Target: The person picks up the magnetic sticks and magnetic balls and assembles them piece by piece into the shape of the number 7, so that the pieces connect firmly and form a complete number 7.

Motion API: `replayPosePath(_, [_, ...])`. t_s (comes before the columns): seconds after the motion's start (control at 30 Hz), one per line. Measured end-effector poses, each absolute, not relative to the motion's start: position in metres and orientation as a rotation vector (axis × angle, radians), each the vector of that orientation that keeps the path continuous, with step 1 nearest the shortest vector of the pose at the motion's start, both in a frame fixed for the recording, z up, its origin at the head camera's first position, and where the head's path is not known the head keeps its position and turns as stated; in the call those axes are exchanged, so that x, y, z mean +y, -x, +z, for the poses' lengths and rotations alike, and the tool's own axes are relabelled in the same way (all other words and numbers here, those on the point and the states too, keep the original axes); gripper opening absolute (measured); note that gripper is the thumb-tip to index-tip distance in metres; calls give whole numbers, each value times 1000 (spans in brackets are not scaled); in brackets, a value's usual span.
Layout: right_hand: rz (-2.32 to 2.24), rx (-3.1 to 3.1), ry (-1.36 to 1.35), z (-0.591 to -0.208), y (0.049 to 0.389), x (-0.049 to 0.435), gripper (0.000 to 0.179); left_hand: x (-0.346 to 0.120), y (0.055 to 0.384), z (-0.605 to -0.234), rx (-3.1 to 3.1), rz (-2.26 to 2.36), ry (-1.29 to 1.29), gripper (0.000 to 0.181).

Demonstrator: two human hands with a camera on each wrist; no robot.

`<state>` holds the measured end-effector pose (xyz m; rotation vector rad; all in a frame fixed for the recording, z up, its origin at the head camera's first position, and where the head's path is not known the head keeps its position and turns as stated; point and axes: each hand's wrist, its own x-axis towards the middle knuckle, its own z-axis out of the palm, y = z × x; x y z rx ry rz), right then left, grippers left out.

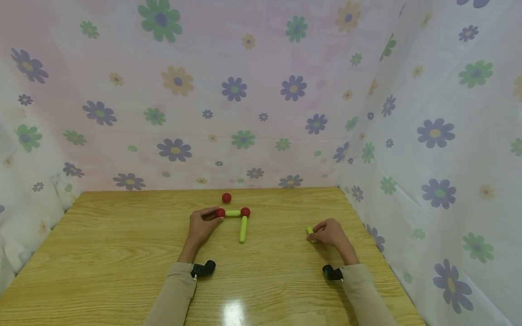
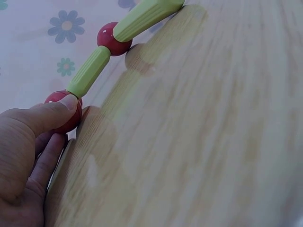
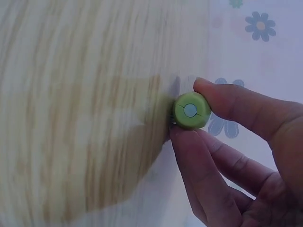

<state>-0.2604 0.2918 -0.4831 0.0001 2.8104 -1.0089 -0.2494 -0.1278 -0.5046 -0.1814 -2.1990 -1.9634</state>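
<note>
My left hand pinches a red ball between thumb and fingers. From that ball a short yellow-green rod leads to a second red ball. Another yellow-green rod extends from the second ball toward the near side, so the joined pieces make a corner. In the left wrist view the thumb presses on the held ball. Farther right, my right hand grips a separate yellow-green rod. The right wrist view shows this rod's round end, with a pale centre, between thumb and fingers.
A loose red ball lies just behind the joined pieces, near the back edge of the wooden table. Flower-printed cloth hangs behind the table and along both sides. Each wrist wears a black camera.
</note>
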Motion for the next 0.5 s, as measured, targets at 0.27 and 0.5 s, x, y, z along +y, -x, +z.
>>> replayPosePath(0.27, [-1189, 2655, 22, -484, 257, 275, 38, -128, 250, -505, -2192, -1963, 182, 40])
replayPosePath(0.5, [-1327, 2517, 76, -488, 256, 269, 39, -126, 249, -504, -2201, -1928, 177, 39])
